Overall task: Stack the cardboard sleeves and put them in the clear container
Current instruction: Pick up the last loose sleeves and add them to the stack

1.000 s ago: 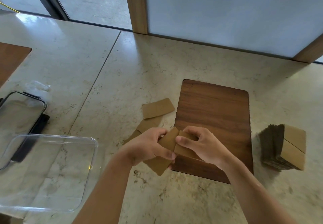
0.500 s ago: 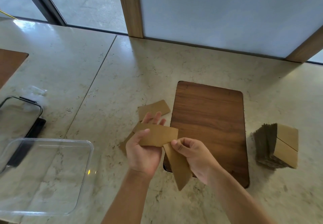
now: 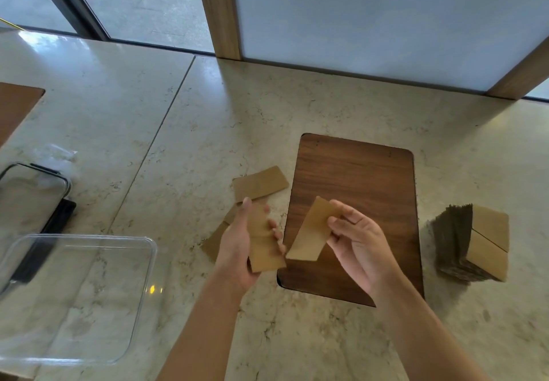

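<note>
My left hand (image 3: 237,247) grips a flat brown cardboard sleeve (image 3: 263,244) held lengthwise above the counter. Just to its right, my right hand (image 3: 361,247) pinches a second sleeve (image 3: 312,232) by its upper corner, tilted over the wooden board. The two held sleeves are apart. Another sleeve (image 3: 260,184) lies flat on the counter beyond my left hand, and one more loose sleeve (image 3: 215,239) pokes out beneath that hand. The clear container (image 3: 98,244) stands empty at the lower left.
A dark wooden board (image 3: 359,190) lies on the marble counter under my right hand. A thick pile of sleeves (image 3: 472,244) rests at the right. A lid with black edging (image 3: 32,199) sits behind the container. A glass wall closes the far side.
The two sleeves, held together a second ago, have been separated. My left hand turned its sleeve lengthwise and my right hand lifted its sleeve up and to the right.
</note>
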### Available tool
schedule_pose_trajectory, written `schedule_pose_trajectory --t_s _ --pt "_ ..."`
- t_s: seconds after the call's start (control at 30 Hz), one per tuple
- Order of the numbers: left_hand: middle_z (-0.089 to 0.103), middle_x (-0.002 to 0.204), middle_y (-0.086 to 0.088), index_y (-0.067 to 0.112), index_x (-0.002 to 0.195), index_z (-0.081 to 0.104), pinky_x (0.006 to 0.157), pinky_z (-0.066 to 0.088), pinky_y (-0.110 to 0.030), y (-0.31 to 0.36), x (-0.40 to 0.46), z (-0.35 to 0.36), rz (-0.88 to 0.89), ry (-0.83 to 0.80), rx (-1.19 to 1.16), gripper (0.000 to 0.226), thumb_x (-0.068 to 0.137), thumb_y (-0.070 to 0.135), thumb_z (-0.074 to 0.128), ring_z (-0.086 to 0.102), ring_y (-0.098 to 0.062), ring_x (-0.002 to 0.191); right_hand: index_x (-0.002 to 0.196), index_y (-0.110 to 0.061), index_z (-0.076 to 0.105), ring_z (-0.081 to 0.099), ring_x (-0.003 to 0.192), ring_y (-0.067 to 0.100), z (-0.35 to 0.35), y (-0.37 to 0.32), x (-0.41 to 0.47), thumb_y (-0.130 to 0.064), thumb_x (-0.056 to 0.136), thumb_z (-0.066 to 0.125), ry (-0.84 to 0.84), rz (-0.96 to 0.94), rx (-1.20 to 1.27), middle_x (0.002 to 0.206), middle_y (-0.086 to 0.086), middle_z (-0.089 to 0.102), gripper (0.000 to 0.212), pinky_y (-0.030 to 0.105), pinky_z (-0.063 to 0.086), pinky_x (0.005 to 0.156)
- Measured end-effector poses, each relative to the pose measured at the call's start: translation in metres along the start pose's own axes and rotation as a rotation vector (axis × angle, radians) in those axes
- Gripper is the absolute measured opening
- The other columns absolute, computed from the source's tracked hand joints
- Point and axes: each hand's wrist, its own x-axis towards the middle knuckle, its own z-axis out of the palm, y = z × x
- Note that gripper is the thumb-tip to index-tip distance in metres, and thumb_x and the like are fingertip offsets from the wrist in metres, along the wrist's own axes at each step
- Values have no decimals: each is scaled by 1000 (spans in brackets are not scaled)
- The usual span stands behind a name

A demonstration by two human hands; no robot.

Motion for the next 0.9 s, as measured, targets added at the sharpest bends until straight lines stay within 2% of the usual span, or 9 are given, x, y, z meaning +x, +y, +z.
schedule_pose_trajectory --t_s 0.17,0.27,0.33,0.4,0.53,0.63,0.73,0.83,0.9 --pt "67 80 -15 3 110 75 54 57 -41 -18 -3 11 -113 68 195 79 86 77 61 65 -28 61 82 -12 70 68 82 22 8 -1 6 18 74 59 -5 -138 136 75 7 70 33 31 57 82" --pt "64 78 -13 -1 116 73 55 55 -39 -25 -4 17 -146 10 175 74 87 68 70 63 -25 64 72 -15 68 63 84 22 7 -1 6 17 78 56 -62 -201 164 64 3 64 35 40 46 95" --pt "68 84 -17 2 106 79 57 55 -40 -26 -6 21 -151 -61 136 52 88 51 78 67 -27 70 69 -16 67 62 85 23 5 0 3 18 82 53 -107 -200 164 60 1 62 39 45 44 104" --pt "72 93 -22 7 98 84 60 59 -41 -24 -9 23 -126 -113 98 28 86 32 82 70 -30 73 69 -15 66 64 87 23 1 1 1 20 81 52 -149 -189 91 62 2 62 40 48 50 101" --pt "81 102 -19 13 104 84 71 65 -50 -20 -5 22 43 -11 187 19 87 9 78 78 -34 85 72 -9 72 67 114 35 -11 5 -4 30 83 44 -120 -139 -111 96 23 70 49 54 56 94" --pt "82 101 -17 17 87 88 70 66 -49 -17 -4 24 168 50 95 25 88 -4 74 81 -31 87 101 -7 75 70 111 31 -13 3 -2 12 91 49 10 -161 -90 114 18 74 34 44 55 93" --pt "83 99 -17 15 87 87 65 66 -43 -14 -4 25 222 50 36 26 86 -7 73 81 -30 84 123 -8 67 71 86 22 -12 1 -1 -23 98 59 53 -36 -315 104 11 77 30 38 55 75" --pt "80 107 -25 2 107 80 71 66 -49 -13 -6 26 226 38 57 26 84 -6 73 79 -37 88 112 -9 70 68 75 17 -9 5 -3 -24 98 69 -121 -58 -723 88 5 77 21 27 53 65" --pt "77 111 -29 -5 115 74 72 66 -48 -13 -7 25 231 9 66 30 85 -12 70 78 -40 91 102 -8 72 63 71 18 -6 5 -2 -16 98 68 -61 -130 -672 81 5 72 10 28 51 64"
